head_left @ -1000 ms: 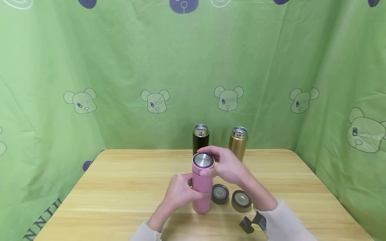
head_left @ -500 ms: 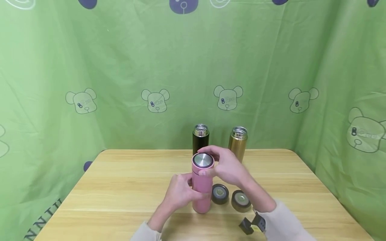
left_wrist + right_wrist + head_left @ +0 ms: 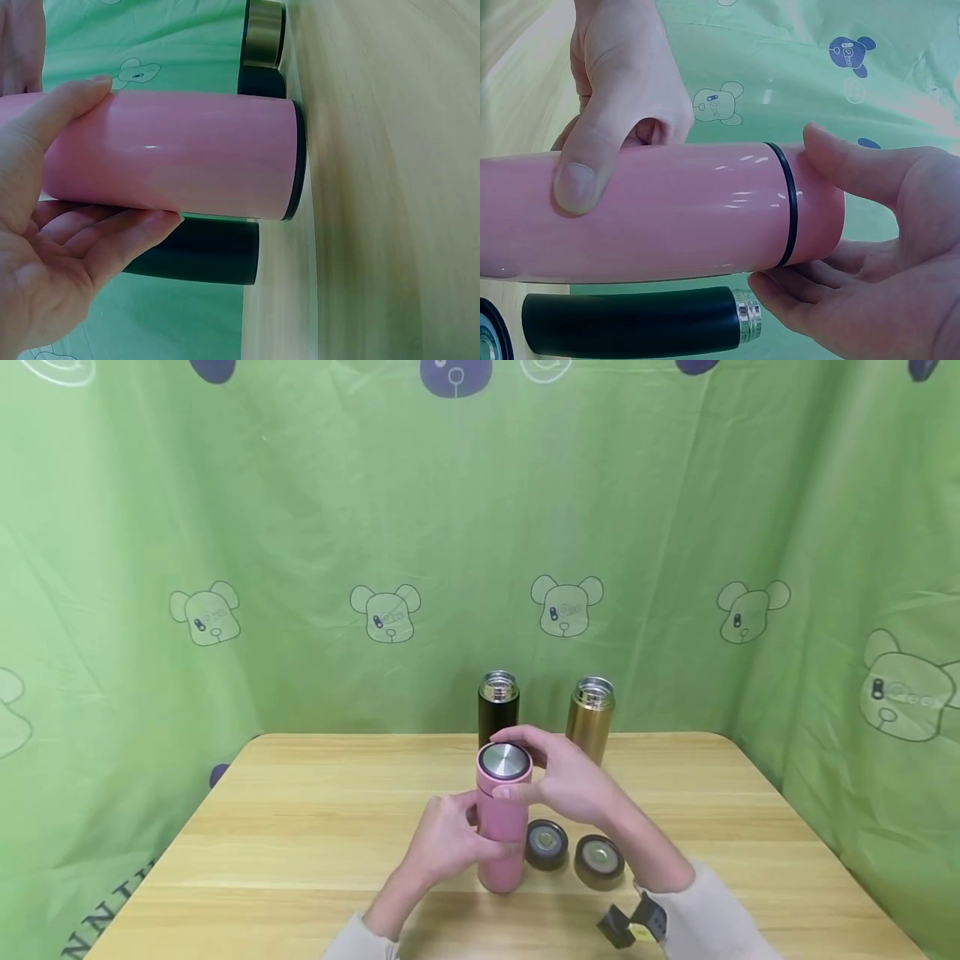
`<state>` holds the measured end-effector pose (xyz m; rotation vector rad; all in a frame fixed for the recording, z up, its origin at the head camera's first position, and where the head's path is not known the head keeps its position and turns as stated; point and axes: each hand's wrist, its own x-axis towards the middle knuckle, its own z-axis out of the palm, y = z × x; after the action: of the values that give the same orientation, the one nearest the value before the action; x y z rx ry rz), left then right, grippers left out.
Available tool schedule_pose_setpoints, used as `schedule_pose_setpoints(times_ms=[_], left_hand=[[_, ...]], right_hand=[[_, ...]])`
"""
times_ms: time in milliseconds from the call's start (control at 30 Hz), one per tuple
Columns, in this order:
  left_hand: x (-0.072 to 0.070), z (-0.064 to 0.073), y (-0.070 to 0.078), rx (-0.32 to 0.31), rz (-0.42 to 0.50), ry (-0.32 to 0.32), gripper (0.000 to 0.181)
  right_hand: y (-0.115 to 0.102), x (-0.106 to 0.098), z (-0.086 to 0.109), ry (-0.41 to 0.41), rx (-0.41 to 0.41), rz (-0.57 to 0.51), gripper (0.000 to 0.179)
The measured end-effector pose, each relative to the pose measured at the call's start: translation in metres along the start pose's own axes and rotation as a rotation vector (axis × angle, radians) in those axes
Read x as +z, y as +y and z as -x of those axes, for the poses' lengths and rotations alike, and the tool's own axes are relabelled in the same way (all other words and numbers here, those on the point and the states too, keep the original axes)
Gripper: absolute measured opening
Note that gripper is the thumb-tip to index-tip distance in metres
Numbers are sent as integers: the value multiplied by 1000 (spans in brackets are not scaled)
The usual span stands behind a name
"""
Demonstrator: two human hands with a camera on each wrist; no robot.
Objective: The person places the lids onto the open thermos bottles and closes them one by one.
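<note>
A pink thermos bottle [image 3: 504, 827] stands upright near the middle of the table, its lid [image 3: 506, 761] on top with a brushed silver disc. My left hand [image 3: 444, 839] grips the bottle's body from the left, thumb across the front. From the right, my right hand [image 3: 566, 777] holds the lid between thumb and fingers. A black ring [image 3: 786, 202] marks the seam between lid and body in the right wrist view. In the left wrist view, the left fingers curl round the pink body [image 3: 187, 154], and its dark base edge lies close over the table.
Behind stand a black bottle [image 3: 498, 714] and a gold bottle [image 3: 591, 722], both without lids, steel necks showing. Right of the pink thermos lie two upturned lids, one dark [image 3: 547, 843] and one brownish [image 3: 599, 862]. A green patterned curtain [image 3: 465, 510] surrounds the table [image 3: 315, 827].
The right thumb has shifted very slightly left along the lid's seam. Both hands otherwise keep their places on the pink thermos; the whole view shifts slightly.
</note>
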<state>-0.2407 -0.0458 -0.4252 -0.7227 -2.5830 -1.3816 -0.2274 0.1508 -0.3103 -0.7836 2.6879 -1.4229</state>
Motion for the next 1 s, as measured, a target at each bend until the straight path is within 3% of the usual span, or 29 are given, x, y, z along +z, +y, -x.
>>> schedule_pose_setpoints(times_ms=[300, 633, 800, 1000], left_hand=[[-1, 1, 0, -6, -39, -1, 43], [-1, 2, 3, -38, -22, -16, 49], [-1, 1, 3, -70, 13, -29, 55], [1, 2, 3, -95, 22, -27, 55]], right_hand=[[2, 3, 3, 3, 23, -22, 67], [4, 3, 18, 11, 111, -15, 91], [9, -8, 26, 60, 123, 5, 88], [18, -19, 36, 138, 202, 75, 82]])
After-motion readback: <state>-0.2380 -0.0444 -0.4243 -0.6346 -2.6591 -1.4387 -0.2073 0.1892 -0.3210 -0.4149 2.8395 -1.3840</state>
